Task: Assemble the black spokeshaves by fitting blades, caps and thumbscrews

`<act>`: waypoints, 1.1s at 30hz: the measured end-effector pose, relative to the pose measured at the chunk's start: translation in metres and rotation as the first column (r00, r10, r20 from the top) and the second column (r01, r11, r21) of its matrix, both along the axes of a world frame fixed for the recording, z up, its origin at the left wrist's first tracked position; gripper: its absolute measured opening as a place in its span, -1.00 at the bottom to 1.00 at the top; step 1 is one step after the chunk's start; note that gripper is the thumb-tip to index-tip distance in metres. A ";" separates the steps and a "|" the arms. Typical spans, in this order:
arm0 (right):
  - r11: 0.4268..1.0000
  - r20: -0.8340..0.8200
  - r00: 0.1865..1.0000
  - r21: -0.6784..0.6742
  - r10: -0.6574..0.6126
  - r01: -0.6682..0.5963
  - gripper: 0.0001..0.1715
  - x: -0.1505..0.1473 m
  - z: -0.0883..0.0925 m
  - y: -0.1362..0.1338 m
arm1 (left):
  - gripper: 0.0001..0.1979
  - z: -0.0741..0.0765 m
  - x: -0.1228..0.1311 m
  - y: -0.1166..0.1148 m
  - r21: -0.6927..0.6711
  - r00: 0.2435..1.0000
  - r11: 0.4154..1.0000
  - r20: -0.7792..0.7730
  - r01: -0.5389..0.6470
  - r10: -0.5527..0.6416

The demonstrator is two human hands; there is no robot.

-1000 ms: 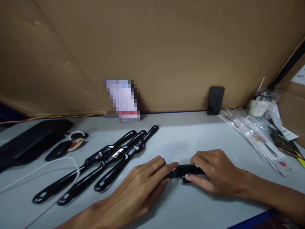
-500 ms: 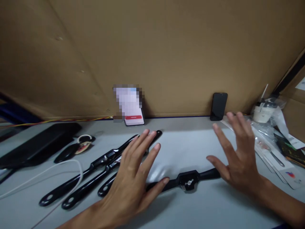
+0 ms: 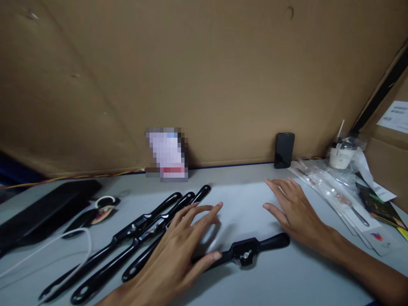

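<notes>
A black spokeshave (image 3: 247, 251) with small metal screws in its middle lies on the grey table. My left hand (image 3: 180, 248) is open over its left handle, fingers spread, hiding that end; whether the thumb touches it I cannot tell. My right hand (image 3: 296, 208), also open with nothing in it, hovers above and beyond the right handle. Three more black spokeshaves (image 3: 136, 229) lie side by side at a slant to the left, and the nearest is partly covered by my left hand.
A lit phone (image 3: 168, 155) and a dark phone (image 3: 284, 151) lean on the cardboard wall (image 3: 223, 85). On the left are a black case (image 3: 47, 212), a white cable (image 3: 84, 230) and a ring-shaped trinket (image 3: 105, 202). Flat clear packs (image 3: 338, 199) and a bagged cup (image 3: 342, 155) occupy the right.
Both hands have lowered; the right hand has tilted forward from its raised, spread pose, and the left fingers have bent slightly. The spokeshaves stay put while the camera view has shifted a little.
</notes>
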State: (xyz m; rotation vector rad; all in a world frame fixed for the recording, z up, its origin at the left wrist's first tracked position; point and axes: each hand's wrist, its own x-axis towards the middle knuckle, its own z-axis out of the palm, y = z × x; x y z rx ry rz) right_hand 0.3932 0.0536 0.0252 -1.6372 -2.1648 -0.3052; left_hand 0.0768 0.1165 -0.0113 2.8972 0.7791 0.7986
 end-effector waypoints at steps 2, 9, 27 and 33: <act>0.999 -0.033 0.998 -0.020 0.045 -0.045 -0.45 -0.004 -0.001 -0.001 | -0.29 -0.003 0.000 0.004 -0.027 1.000 1.000 0.014 -0.007 0.008; 0.961 -0.165 0.973 -0.202 0.159 -0.191 -0.55 -0.009 -0.012 0.003 | -0.57 0.007 0.013 0.009 -0.190 0.994 0.977 -0.018 0.098 -0.104; 0.960 -0.173 0.951 -0.076 0.255 -0.271 -0.51 0.020 -0.046 0.045 | -0.65 0.003 0.037 0.028 -0.052 0.991 0.990 -0.035 -0.134 0.133; 0.951 -0.168 0.942 -0.063 0.289 -0.303 -0.50 0.026 -0.051 0.054 | -0.65 -0.002 0.043 0.037 -0.014 0.963 0.963 -0.014 -0.268 0.268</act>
